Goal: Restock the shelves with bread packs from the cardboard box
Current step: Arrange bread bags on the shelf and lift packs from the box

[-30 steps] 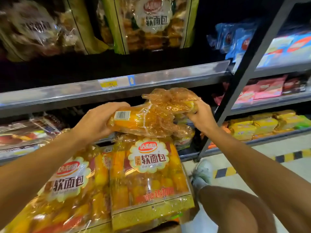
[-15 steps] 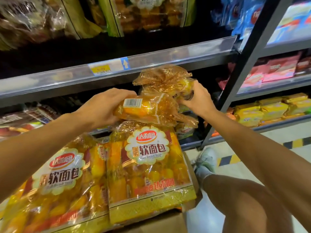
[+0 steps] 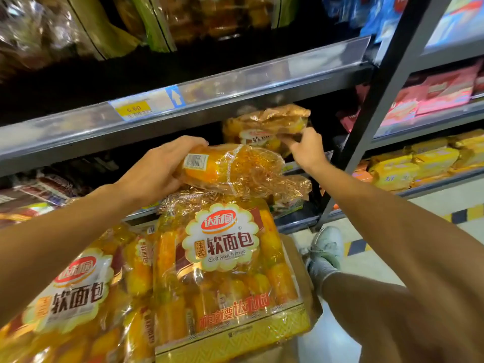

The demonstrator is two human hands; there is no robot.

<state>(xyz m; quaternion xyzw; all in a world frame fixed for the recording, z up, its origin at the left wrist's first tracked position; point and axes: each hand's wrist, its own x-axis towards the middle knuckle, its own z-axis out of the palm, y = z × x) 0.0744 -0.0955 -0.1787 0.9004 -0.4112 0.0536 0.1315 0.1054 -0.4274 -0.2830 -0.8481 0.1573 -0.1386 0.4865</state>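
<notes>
My left hand (image 3: 159,171) grips an orange bread pack (image 3: 235,169) by its barcode end, holding it flat above the cardboard box (image 3: 301,260). My right hand (image 3: 306,150) pinches the top edge of another bread pack (image 3: 264,127) that stands on the middle shelf, under the grey shelf rail (image 3: 235,82). Two more packs stand upright in the box: a right one (image 3: 225,271) with its white label facing me, and a left one (image 3: 78,292) partly behind my left forearm.
A black shelf upright (image 3: 372,100) divides this bay from the right bay, stocked with yellow packs (image 3: 419,163) and pink packs (image 3: 440,93). Large bread bags (image 3: 204,14) fill the top shelf. My knee (image 3: 366,310) and white shoe (image 3: 327,244) are beside the box.
My right hand has pushed its pack back onto the middle shelf and shifted to its top edge. My left hand's pack stayed above the box. The view tilted up slightly.
</notes>
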